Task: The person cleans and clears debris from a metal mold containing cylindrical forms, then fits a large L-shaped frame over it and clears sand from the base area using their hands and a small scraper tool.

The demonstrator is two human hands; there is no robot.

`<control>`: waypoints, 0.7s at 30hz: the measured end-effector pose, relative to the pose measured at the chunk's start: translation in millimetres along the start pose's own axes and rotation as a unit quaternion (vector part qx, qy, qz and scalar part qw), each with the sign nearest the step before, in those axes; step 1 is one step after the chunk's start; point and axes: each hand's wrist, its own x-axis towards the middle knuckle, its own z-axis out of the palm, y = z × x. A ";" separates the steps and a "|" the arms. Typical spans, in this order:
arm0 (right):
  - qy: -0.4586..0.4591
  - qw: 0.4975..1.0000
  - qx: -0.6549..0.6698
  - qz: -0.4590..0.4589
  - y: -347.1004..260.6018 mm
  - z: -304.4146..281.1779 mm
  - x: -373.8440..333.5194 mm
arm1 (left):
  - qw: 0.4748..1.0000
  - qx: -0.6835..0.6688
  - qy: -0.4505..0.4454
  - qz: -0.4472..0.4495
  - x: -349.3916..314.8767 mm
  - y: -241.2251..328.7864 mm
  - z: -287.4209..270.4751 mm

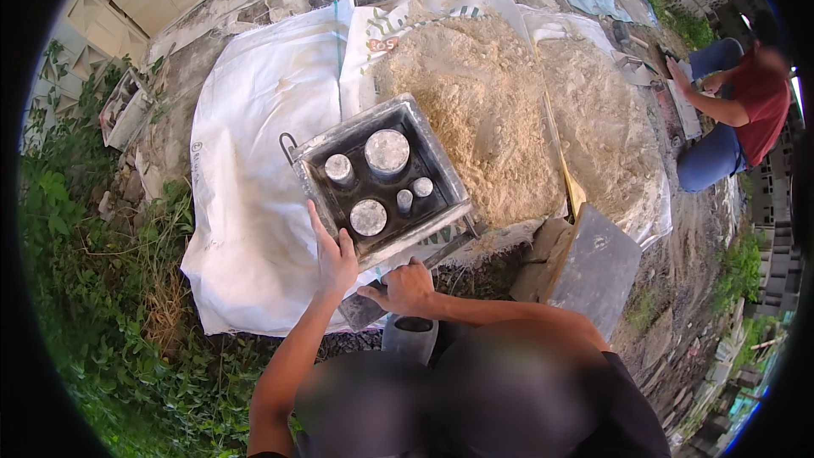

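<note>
A square, dusty metal block mould (pixel 307 189) sits tilted over white sacking, with several round, pale-topped cylinders standing inside its dark cavity. My left hand (pixel 336 261) grips its near left side, the fingers along the outer wall and the thumb by the rim. Just below the mould's near edge, my right hand (pixel 409 288) is closed round a dark bar-like handle (pixel 454 249), which runs up to the right beside the mould. A dark flat plate (pixel 363 310) lies under my right thumb; whether it joins the handle I cannot tell.
Heaps of sandy mix (pixel 475 93) spread over the white sacks (pixel 254 153). A grey board (pixel 598 267) leans at the near right. Green plants (pixel 110 288) grow at the left, near a dirty tray (pixel 127 110). A person in red (pixel 750 102) crouches at the far right over another mould-like object.
</note>
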 end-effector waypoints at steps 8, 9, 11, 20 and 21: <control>0.009 0.999 0.032 0.002 -1.9 -6.8 -3.4 | 0.999 0.026 -0.002 0.039 0.3 -9.7 -1.1; 0.003 0.999 0.044 -0.003 -2.3 -9.1 -4.4 | 0.999 0.026 -0.002 0.040 -1.2 -11.0 -2.2; 0.004 0.999 0.047 0.000 -0.8 -10.5 -5.6 | 0.998 0.031 0.007 0.047 -0.4 -10.9 -0.1; -0.010 0.993 0.117 0.012 -4.3 -50.2 -17.8 | 0.999 0.023 0.014 0.045 -0.3 -6.4 1.2; -0.005 0.990 0.143 0.017 -4.6 -54.2 -19.3 | 0.999 0.015 0.013 0.039 -0.6 -6.1 0.3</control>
